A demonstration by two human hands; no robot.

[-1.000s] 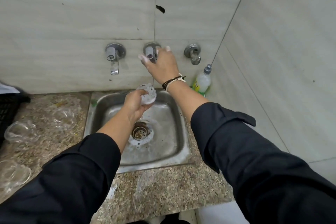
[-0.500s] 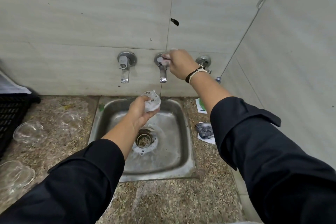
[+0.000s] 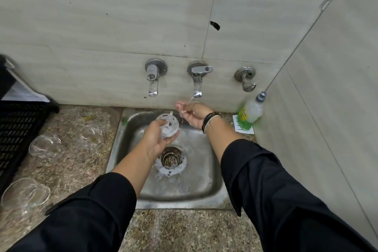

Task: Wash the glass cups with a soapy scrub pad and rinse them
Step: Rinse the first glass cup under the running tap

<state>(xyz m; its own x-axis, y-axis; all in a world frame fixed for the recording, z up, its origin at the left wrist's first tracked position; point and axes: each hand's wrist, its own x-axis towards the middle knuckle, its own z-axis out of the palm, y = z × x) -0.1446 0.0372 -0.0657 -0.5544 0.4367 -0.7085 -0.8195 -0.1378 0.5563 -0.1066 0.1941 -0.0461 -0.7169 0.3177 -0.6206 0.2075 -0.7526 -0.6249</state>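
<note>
Soapy glass cup point(image 3: 168, 125) gripped in the left hand point(image 3: 156, 139) over the far half of the steel sink point(image 3: 204, 186), mouth tipped up toward the camera, handle pointing far, suds visible inside. Thin stream running from the middle tap point(image 3: 197, 82), falling just right of and beyond the cup, onto the right hand point(image 3: 192, 114), which hangs cupped and loose under the spout, fingers relaxed, holding nothing. Hands apart, with a small gap between cup rim and right palm. Key relation: stream lies to the far right of the cup, so probably a short shift right and away brings the open mouth under the water; left hand already has it, right hand nearer the tap. Nothing between cup and stream except the right hand itself. Drain strainer point(image 3: 170, 157) ringed with foam directly below. Left tap point(image 3: 153, 77) shows no flow. Dish soap bottle point(image 3: 250, 112) at the far right corner of the tabletop point(image 3: 184, 231). Other glass cups point(image 3: 44, 145) lying well to the left, beside a black crate point(image 3: 18, 127). Scrub pad not visible.
</note>
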